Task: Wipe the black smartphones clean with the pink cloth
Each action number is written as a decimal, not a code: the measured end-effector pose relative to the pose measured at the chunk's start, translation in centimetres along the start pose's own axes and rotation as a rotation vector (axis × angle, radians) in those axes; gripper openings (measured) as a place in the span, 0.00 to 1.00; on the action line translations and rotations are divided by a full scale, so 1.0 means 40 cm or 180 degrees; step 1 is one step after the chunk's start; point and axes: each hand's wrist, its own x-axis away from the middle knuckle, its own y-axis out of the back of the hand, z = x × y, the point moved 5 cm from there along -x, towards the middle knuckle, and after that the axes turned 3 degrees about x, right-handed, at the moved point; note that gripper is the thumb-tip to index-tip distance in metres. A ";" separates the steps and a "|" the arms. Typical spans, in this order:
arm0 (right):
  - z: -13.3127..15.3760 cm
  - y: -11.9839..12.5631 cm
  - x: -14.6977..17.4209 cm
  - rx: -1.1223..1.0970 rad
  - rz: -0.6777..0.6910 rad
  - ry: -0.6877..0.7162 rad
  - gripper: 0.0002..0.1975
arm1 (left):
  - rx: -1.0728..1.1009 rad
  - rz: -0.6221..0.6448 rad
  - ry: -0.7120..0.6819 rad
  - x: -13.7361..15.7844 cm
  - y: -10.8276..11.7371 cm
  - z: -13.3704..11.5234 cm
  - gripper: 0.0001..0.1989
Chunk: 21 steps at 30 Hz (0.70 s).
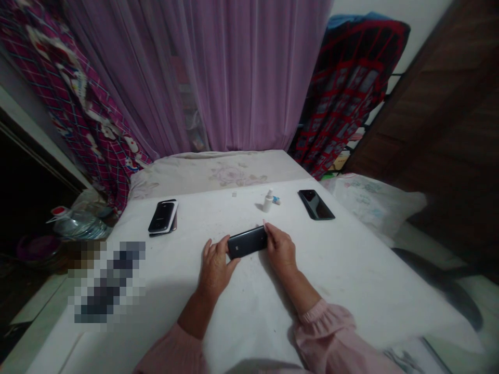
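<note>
A dark smartphone [247, 243] is held sideways just over the white table, its smooth back facing up with a small pale mark near one end. My left hand [215, 268] grips its left end between thumb and fingers. At the other end, the fingers of my right hand [281, 250] close on the edge by the corner; whether a small cloth or other bit is also pinched there, I cannot tell. Beyond the phone stands a small white spray bottle [267, 202]. A little blue-and-white item [276, 200] lies beside the bottle.
Several phones lie stacked [161, 217] at the left; another black phone [316, 204] rests at the right. A tiny pale square [234, 195] sits farther back. Blurred-out pixels cover something at the left edge. Purple curtains [249, 78] hang behind the table [343, 270]. A water bottle [80, 226] stands left.
</note>
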 end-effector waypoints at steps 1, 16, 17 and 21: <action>0.002 -0.001 0.001 0.0032 0.0056 -0.0072 0.18 | 0.0001 -0.0002 0.0017 0.000 -0.001 0.002 0.29; -0.041 0.057 0.051 0.0211 0.0384 -0.0244 0.16 | -0.0332 0.0222 0.0380 -0.006 -0.015 0.031 0.28; -0.046 0.062 0.043 0.0127 0.0293 -0.0297 0.17 | -0.0386 0.0288 0.0426 -0.006 -0.017 0.034 0.28; -0.038 0.063 0.003 -0.0009 -0.0061 -0.0207 0.18 | -0.0492 0.0685 0.0469 -0.006 -0.028 0.044 0.28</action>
